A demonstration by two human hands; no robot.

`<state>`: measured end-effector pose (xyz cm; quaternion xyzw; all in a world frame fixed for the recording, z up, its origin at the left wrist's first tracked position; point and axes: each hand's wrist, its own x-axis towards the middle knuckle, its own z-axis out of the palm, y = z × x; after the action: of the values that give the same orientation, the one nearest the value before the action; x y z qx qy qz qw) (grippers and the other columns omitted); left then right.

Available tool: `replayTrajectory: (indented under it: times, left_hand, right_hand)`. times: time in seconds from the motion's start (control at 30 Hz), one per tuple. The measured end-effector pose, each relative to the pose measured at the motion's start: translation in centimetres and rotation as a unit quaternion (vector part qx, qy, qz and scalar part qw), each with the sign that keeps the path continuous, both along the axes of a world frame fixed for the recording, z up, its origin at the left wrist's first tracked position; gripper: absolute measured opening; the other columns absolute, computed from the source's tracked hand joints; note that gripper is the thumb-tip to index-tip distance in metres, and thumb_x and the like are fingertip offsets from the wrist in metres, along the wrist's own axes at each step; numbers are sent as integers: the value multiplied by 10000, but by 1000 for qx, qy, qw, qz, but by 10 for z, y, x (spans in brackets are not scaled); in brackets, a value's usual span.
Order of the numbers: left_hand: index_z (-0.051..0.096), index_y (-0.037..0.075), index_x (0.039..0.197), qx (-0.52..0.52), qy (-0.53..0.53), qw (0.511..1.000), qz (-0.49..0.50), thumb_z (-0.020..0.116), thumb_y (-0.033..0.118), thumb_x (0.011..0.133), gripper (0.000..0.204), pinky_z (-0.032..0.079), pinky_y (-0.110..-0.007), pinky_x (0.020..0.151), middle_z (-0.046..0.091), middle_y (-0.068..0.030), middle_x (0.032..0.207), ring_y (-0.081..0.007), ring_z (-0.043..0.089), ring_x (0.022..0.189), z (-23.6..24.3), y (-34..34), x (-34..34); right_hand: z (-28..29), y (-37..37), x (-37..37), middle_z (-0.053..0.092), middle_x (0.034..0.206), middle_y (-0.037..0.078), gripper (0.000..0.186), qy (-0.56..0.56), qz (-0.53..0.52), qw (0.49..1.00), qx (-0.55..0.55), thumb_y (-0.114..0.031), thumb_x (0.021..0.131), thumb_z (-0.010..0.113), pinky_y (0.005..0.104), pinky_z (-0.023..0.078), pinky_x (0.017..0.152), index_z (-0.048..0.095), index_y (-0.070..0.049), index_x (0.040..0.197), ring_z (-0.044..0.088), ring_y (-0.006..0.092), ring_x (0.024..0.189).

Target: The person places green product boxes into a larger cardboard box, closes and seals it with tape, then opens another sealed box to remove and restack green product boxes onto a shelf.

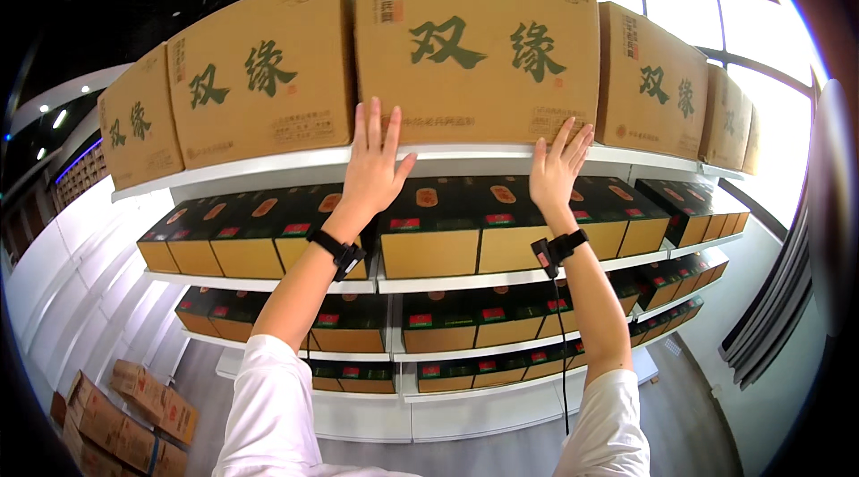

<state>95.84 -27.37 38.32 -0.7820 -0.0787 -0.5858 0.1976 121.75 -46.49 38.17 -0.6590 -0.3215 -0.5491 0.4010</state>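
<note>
A large brown cardboard carton (479, 92) with green markings stands upright on the white top shelf (501, 153). My left hand (371, 164) lies with fingers stretched out against the lower left corner of its front face. At the lower right of that face, my right hand (557, 174) has its fingers spread, the tips at the carton and the palm over the shelf edge. Neither hand is wrapped round anything. Black bands with small devices circle both wrists, and a dark cable hangs from the right one.
Matching cartons flank it, one on the left (259, 92) and one on the right (653, 83). Lower shelves carry rows of dark green and gold boxes (429, 249). Brown cartons (116, 423) lie on the floor at lower left. Bright windows (684, 21) are at upper right.
</note>
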Motion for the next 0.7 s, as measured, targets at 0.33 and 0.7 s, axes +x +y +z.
replayTrajectory:
  times: [0.33, 0.7]
  left_hand:
    - [295, 136, 1540, -134, -16, 982, -133, 597, 329, 940, 698, 220, -488, 1181, 177, -214, 1604, -430, 200, 1465, -115, -56, -143]
    - [331, 80, 1491, -612, -145, 725, 280, 621, 149, 908, 655, 430, -429, 1043, 398, -202, 1464, -402, 449, 1287, -422, -249, -456]
  right_hand:
    - [-111, 8, -200, 192, 1605, 211, 645, -18, 396, 916, -58, -247, 1009, 482, 473, 144, 1193, 218, 24, 1532, 171, 373, 1483]
    - [-408, 67, -451, 556, 1354, 157, 342, 142, 769, 431, -449, -100, 961, 583, 369, 471, 931, 578, -5, 1290, 551, 293, 1201]
